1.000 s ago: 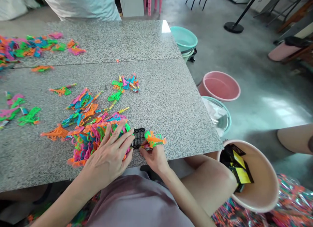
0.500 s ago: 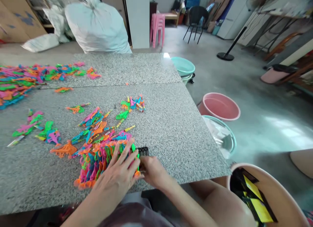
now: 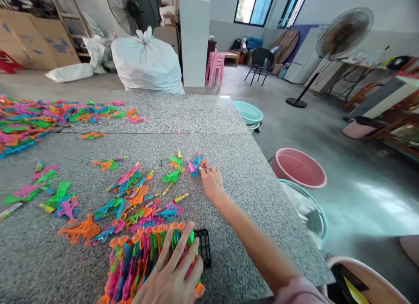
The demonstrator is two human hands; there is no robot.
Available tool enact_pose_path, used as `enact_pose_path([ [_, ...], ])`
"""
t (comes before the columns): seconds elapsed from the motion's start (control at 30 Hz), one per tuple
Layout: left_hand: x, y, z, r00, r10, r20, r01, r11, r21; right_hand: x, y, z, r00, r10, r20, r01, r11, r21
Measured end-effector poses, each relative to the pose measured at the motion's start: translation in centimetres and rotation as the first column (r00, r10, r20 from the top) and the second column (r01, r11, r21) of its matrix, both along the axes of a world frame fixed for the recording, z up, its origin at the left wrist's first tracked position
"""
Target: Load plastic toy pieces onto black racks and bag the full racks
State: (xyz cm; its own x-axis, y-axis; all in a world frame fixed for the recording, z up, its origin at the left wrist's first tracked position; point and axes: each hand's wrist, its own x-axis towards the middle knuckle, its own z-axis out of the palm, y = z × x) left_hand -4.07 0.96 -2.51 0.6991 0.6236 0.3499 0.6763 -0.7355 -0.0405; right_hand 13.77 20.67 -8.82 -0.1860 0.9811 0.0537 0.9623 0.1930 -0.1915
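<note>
The left hand (image 3: 173, 275) lies spread over one packed row of colourful plastic toys (image 3: 126, 262) on the granite table (image 3: 238, 186), with one black rack (image 3: 204, 248) showing at its right end. Well apart from it, the right hand (image 3: 212, 181) touches a small toy cluster (image 3: 193, 165) (whether it grips one, I cannot tell). Printing on the slim tubes (image 3: 181, 198) seems too small to read; two fans (image 3: 343, 33) stand beyond.

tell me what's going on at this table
A person's left hand lies over a packed row of colourful plastic pieces, with a black grid showing at its end. The right hand is at a small cluster farther up the speckled table; whether it grips one is unclear. Loose pieces lie to the left, and a large pile beyond.
</note>
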Motion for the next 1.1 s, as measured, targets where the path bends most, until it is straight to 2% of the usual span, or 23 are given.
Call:
enact_pose_path([
  [0.1, 0.1, 0.0, 0.2, 0.999, 0.007, 0.038, -0.006, 1.000, -0.018, 2.8, -3.2, 0.3, 0.984, -0.168, -0.053, 0.163, 0.982, -0.095],
  [0.23, -0.2, 0.2, 0.6, 0.997, -0.022, 0.075, 0.031, 0.992, -0.120, 5.3, -6.8, 0.7, 0.938, -0.255, -0.234, 0.233, 0.965, -0.118],
  [0.3, -0.7, 0.3, 0.9, 0.997, -0.036, 0.061, 0.046, 0.983, -0.177, 5.9, -8.7, 0.5, 0.870, -0.342, -0.354, 0.326, 0.939, -0.105],
  [0.4, -1.2, 0.3, 1.2, 0.998, -0.066, -0.006, 0.064, 0.977, -0.201, 5.9, -11.9, 0.3, 0.710, -0.440, -0.550, 0.441, 0.887, -0.140],
  [0.47, -1.4, 0.3, 1.1, 0.997, -0.082, -0.005, 0.081, 0.983, -0.163, 4.8, -13.9, 0.1, 0.614, -0.394, -0.684, 0.376, 0.908, -0.185],
  [0.53, -1.5, 0.4, 1.0, 0.996, -0.091, 0.017, 0.092, 0.986, -0.137, 2.9, -15.4, -0.2, 0.566, -0.308, -0.765, 0.222, 0.950, -0.218],
  [0.6, -1.5, 0.5, 1.1, 0.994, -0.111, 0.005, 0.111, 0.986, -0.125, 1.0, -16.1, -0.6, 0.590, -0.236, -0.772, 0.099, 0.970, -0.221],
  [0.7, -1.3, 0.7, 1.6, 0.987, -0.147, -0.057, 0.139, 0.981, -0.136, -1.1, -15.8, -1.1, 0.702, -0.080, -0.707, -0.037, 0.988, -0.148],
  [0.8, -0.9, 0.6, 2.0, 0.997, -0.080, -0.017, 0.075, 0.981, -0.181, -1.7, -14.8, -0.6, 0.813, 0.048, -0.580, -0.139, 0.984, -0.114],
  [0.9, -0.6, 0.3, 2.1, 0.998, -0.009, 0.061, 0.021, 0.979, -0.205, -2.0, -13.9, 0.7, 0.904, 0.093, -0.418, -0.181, 0.968, -0.174],
  [1.0, -0.6, 0.3, 2.2, 0.997, -0.052, 0.052, 0.062, 0.978, -0.198, -2.7, -13.5, 1.7, 0.941, 0.141, -0.309, -0.216, 0.950, -0.226],
  [1.1, -0.7, 0.5, 1.9, 0.995, -0.098, 0.016, 0.099, 0.974, -0.205, -2.8, -13.6, 1.6, 0.936, 0.180, -0.303, -0.250, 0.945, -0.213],
])
